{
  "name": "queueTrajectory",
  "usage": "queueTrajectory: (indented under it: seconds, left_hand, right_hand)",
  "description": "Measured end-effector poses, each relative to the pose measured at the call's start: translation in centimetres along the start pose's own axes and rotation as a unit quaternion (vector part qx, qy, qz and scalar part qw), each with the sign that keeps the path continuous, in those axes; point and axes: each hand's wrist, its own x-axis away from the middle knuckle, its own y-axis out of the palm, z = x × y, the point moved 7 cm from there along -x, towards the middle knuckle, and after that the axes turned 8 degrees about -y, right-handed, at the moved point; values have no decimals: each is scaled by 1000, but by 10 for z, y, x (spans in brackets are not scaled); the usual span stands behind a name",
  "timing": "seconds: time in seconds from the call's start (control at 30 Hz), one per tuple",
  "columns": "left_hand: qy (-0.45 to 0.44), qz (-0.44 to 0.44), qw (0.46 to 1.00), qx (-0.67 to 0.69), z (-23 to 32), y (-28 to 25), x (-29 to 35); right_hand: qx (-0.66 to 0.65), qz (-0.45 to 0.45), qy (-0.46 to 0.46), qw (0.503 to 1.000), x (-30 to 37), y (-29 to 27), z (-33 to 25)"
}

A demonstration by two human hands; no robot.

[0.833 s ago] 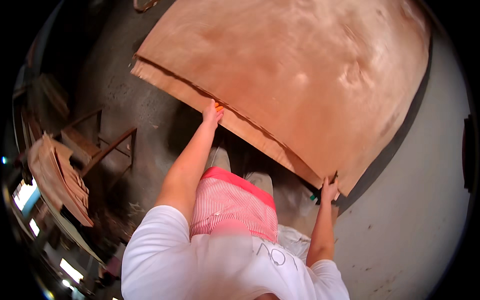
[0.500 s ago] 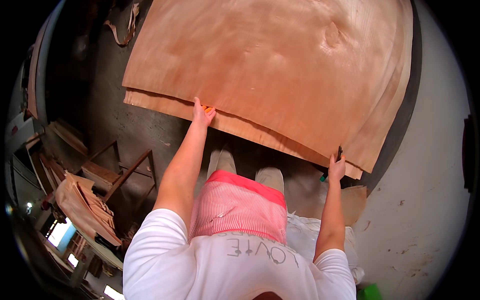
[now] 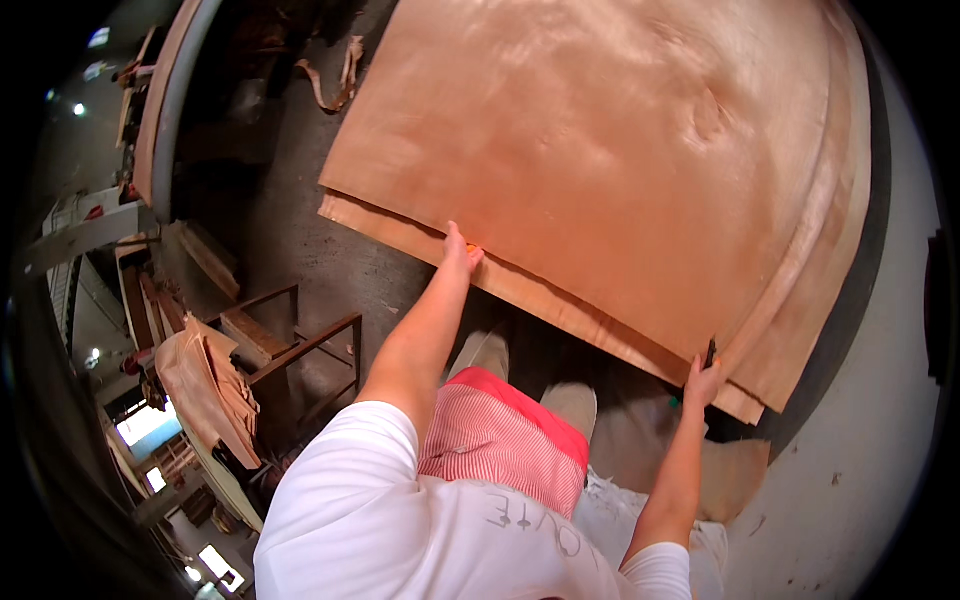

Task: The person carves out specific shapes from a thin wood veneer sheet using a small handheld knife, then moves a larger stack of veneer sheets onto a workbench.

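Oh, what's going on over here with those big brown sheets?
A person stands at a stack of large, thin, wood-like sheets. The left hand is at the near edge of the top sheet, with something small and orange at its fingers. The right hand grips a dark tool near the right corner. A lower sheet sticks out toward the person.

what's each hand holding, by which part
Left hand: top veneer sheet, seemingly by its near edge, plus something orange. Right hand: a dark tool, held part hidden, and seemingly that sheet's near right corner.

L hand (image 3: 463, 252) at brn sheet (image 3: 580, 190) edge, R hand (image 3: 703, 380) w/ dk obj (image 3: 711, 352)
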Motion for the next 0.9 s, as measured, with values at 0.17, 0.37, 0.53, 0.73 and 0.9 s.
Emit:
queueTrajectory:
  seconds: [0.17, 0.37, 0.53, 0.73, 0.9]
  left_hand:
    - [24, 15, 999, 18, 4, 1, 18]
    - [15, 30, 999, 8, 2, 7, 17]
    - [30, 8, 999, 32, 6, 5, 7]
    - [41, 28, 999, -5, 4, 36, 31]
    - [48, -227, 967, 102, 4, 22, 7]
  right_hand:
    - [-11, -37, 2, 999, -1, 6, 1]
    - [-24, -26, 2, 999, -6, 8, 9]
    - [-24, -36, -8, 999, -19, 6, 1]
    - [-24, 2, -26, 999, -9, 3, 13]
    - [-43, -2, -10, 999, -8, 11, 6]
